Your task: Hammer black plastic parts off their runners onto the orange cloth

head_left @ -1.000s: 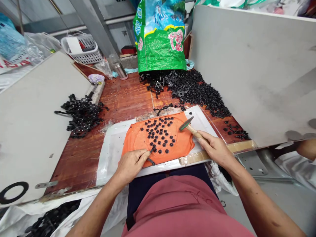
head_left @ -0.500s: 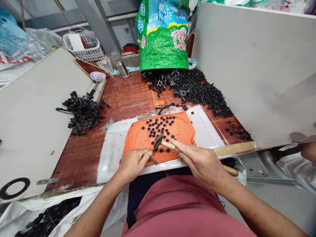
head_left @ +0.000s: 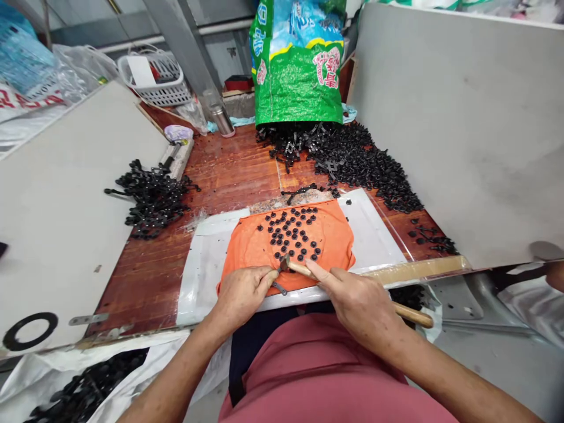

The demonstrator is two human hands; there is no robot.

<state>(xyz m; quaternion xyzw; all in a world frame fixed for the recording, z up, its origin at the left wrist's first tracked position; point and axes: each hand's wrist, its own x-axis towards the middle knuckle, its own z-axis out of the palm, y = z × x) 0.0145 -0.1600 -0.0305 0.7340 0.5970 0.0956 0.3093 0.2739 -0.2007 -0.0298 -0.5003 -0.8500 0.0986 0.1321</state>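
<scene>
My right hand is closed around the wooden handle of a hammer. The hammer's head is down by the fingertips of my left hand. Between thumb and forefinger, my left hand pinches a black jointed strip, whose rounded end sticks out below the fingers. Both hands are over an orange cloth spread on the bench. Many small black round studs stand on the cloth just beyond the hammer. My fingers partly hide the strip.
A green and blue sack spills a heap of black parts at the back right. A pile of linked black strips lies left. Grey boards flank the bench. A metal flask and a white basket stand behind.
The hammer head has dropped and turned, coming down next to my left fingertips. My left hand keeps its pinch on the strip. The whole view has shifted slightly.
</scene>
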